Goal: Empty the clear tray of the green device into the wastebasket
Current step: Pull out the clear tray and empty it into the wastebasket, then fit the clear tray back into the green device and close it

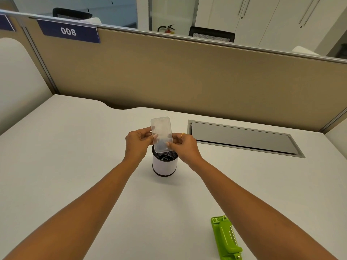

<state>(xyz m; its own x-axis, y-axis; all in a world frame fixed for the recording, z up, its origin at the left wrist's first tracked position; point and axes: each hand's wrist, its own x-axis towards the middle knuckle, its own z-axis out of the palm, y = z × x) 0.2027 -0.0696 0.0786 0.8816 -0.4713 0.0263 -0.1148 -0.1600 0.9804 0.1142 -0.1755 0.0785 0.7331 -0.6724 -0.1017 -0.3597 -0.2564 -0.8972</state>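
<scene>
I hold the clear tray [161,132] upright and tilted, its lower end just over the mouth of the small white wastebasket [164,166] in the middle of the desk. My left hand [138,142] pinches the tray's left edge and my right hand [183,145] pinches its right edge near the bottom. Small dark bits show at the tray's lower end and several pale scraps lie inside the basket. The green device [226,239] lies flat on the desk at the front right, apart from both hands.
A grey cable-hatch flap [242,139] is set into the white desk [75,156] to the right of the basket. A tan partition [169,77] with a blue "008" label [68,31] closes the back; another panel stands at the left.
</scene>
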